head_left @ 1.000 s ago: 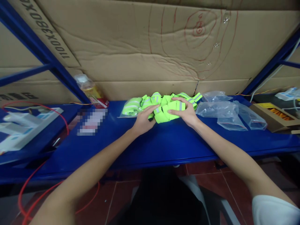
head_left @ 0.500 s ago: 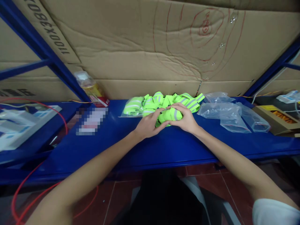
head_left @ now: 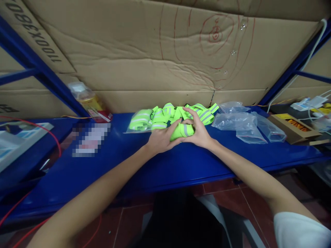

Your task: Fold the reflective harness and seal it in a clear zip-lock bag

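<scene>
Both hands press a neon-green reflective band (head_left: 182,130) into a small bundle on the blue shelf (head_left: 165,162). My left hand (head_left: 161,139) is closed round its left side, thumb on top. My right hand (head_left: 198,131) is wrapped over its right side with the fingers curled. Just behind lies a pile of more green bands with grey stripes (head_left: 165,115). One band at the pile's left end sits inside a clear bag (head_left: 139,121).
Empty clear zip bags (head_left: 243,123) lie to the right, then an open brown box with orange contents (head_left: 294,126). A plastic bottle (head_left: 89,101) leans at the back left. A red cable (head_left: 31,127) and white packets (head_left: 15,144) lie far left. Cardboard sheets (head_left: 165,55) form the back wall.
The hands have squeezed the green band into a tighter, smaller bundle and drawn closer together. The view has shifted slightly right.
</scene>
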`<move>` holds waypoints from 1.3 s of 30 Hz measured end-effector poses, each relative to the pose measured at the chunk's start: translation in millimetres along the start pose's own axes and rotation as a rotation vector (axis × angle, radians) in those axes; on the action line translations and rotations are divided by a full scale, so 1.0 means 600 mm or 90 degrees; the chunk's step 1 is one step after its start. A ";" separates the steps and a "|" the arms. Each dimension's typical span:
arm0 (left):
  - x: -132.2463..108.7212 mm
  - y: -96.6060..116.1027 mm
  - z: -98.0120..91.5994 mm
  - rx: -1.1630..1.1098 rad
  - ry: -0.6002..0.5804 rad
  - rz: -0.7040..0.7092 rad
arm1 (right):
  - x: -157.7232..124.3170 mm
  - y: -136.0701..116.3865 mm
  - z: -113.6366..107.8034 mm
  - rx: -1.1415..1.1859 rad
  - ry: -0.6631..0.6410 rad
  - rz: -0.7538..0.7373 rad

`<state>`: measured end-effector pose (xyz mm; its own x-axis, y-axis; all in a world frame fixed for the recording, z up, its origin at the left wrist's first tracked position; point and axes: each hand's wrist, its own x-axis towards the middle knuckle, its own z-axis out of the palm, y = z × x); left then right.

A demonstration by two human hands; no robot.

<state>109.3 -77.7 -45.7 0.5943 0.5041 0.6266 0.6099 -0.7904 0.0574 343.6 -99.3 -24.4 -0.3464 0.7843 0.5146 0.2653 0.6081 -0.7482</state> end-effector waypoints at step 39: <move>-0.004 0.008 0.015 0.101 0.055 0.000 | 0.018 0.036 -0.189 -0.662 0.395 -0.194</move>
<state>115.5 -79.6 -53.6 0.5508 0.4666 0.6920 0.6887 -0.7225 -0.0610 447.4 -63.6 12.4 -0.1112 0.3488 0.9306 0.9319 0.3620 -0.0243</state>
